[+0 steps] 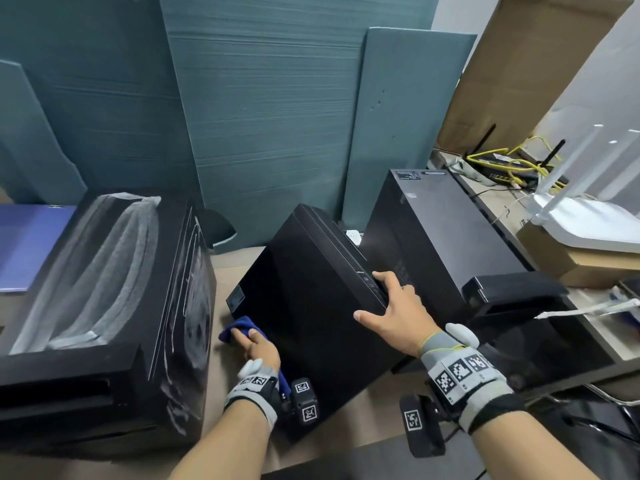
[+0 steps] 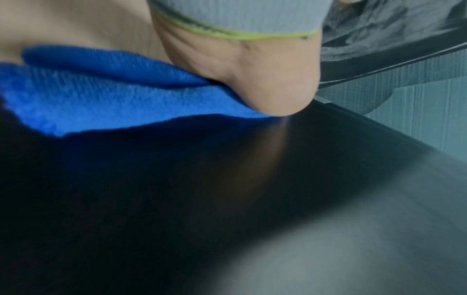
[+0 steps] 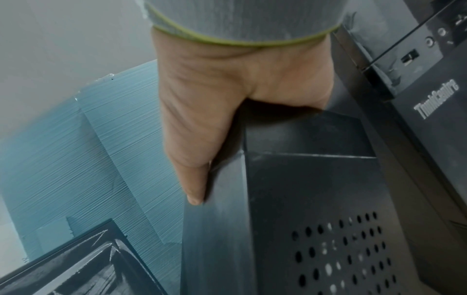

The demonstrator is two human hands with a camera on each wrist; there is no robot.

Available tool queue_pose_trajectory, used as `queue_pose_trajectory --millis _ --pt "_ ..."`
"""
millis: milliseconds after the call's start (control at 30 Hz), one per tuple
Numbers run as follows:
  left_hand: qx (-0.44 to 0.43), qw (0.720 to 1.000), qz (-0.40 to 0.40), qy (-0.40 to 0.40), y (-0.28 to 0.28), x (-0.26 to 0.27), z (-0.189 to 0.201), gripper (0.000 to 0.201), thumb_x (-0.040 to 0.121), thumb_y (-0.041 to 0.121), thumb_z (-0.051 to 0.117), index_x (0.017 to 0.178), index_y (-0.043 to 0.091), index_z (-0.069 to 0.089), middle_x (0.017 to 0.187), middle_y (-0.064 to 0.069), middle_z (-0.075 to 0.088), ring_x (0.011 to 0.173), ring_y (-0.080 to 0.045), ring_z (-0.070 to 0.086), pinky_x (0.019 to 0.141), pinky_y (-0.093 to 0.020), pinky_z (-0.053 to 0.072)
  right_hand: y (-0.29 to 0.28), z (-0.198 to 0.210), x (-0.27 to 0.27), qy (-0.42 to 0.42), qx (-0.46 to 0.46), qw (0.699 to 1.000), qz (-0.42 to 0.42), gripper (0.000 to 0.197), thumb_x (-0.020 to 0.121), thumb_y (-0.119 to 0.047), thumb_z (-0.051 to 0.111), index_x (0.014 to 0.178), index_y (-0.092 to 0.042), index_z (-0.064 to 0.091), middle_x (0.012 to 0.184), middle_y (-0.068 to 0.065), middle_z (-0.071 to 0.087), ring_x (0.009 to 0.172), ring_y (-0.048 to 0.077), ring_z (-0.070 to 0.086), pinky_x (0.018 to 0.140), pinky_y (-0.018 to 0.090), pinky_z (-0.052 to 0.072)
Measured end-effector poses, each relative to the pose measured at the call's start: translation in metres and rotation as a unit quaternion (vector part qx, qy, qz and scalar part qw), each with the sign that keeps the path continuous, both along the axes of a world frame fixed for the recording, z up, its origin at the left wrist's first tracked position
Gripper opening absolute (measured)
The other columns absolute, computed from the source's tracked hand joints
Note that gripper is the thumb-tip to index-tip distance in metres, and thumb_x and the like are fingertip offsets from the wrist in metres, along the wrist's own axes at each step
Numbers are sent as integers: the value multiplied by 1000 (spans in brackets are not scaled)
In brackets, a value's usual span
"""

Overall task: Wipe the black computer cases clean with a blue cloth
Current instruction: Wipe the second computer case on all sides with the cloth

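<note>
A black computer case (image 1: pixel 311 306) stands tilted in the middle of the floor. My left hand (image 1: pixel 254 342) holds a bunched blue cloth (image 1: pixel 237 329) against its lower left side. In the left wrist view the cloth (image 2: pixel 101 95) lies pinned under my palm (image 2: pixel 252 69) on the dark panel (image 2: pixel 227 199). My right hand (image 1: pixel 388 303) grips the case's upper right corner, thumb on the side panel and fingers over the front edge. The right wrist view shows my thumb (image 3: pixel 194 179) lying along that panel (image 3: pixel 217 239). My left fingertips are hidden in the wrist view.
A second black case (image 1: pixel 443 237) stands close on the right, and a large plastic-wrapped black case (image 1: pixel 104 306) on the left. Teal foam boards (image 1: pixel 259 116) lean behind. A black chair arm (image 1: pixel 512 289), a white router (image 1: pixel 581 220) and yellow cables (image 1: pixel 512 161) crowd the right.
</note>
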State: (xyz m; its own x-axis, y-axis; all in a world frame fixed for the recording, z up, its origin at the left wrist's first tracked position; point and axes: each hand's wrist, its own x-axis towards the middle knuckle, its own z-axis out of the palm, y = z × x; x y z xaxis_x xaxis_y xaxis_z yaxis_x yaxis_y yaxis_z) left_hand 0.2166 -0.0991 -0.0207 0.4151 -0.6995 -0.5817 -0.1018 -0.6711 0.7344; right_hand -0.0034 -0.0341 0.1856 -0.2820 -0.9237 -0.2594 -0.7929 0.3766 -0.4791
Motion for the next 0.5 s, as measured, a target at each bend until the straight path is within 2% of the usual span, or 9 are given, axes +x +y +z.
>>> queue_pose_trajectory --millis 100,200,300,367,433,500 --pt "-108 994 -22 -22 -11 -9 4 60 105 43 28 161 25 16 165 -17 18 149 -41 23 120 -52 18 -1 -1 0 6 -1 1000 2 80 77 -66 69 142 -48 26 119 6 44 116 33 46 107 48 40" --pt "-191 973 -115 -66 -22 -26 45 62 102 39 25 161 21 16 168 -10 9 155 -31 8 124 -45 5 -2 -1 0 3 1 1000 6 80 78 -65 69 143 -47 25 119 6 44 116 33 46 108 48 39" --pt "-312 920 -216 -97 -34 -50 82 59 104 28 27 161 23 13 169 -3 3 156 -23 -1 123 -41 -3 -2 -2 -1 -4 -1 1000 4 80 78 -63 70 143 -47 25 121 7 44 117 33 46 108 49 39" --pt "-369 880 -272 -124 -40 -61 96 61 102 29 25 161 26 10 169 2 -1 155 -19 -5 122 -38 -4 -2 -2 -1 -6 -2 1000 0 81 77 -64 70 142 -48 25 121 7 45 118 32 46 108 50 40" --pt "-402 854 -302 -131 -46 -62 101 61 103 30 24 161 32 4 169 7 -5 155 -15 -8 122 -35 -7 -1 -2 -2 -10 -3 1000 -2 81 76 -64 71 142 -49 26 121 7 45 118 32 45 108 50 40" --pt "-417 843 -312 -138 -54 -54 93 59 105 32 23 160 37 1 169 10 -5 155 -13 -7 124 -36 -6 -1 -4 -3 -15 -2 1000 -1 80 77 -63 71 141 -49 26 120 6 45 117 31 45 108 49 39"
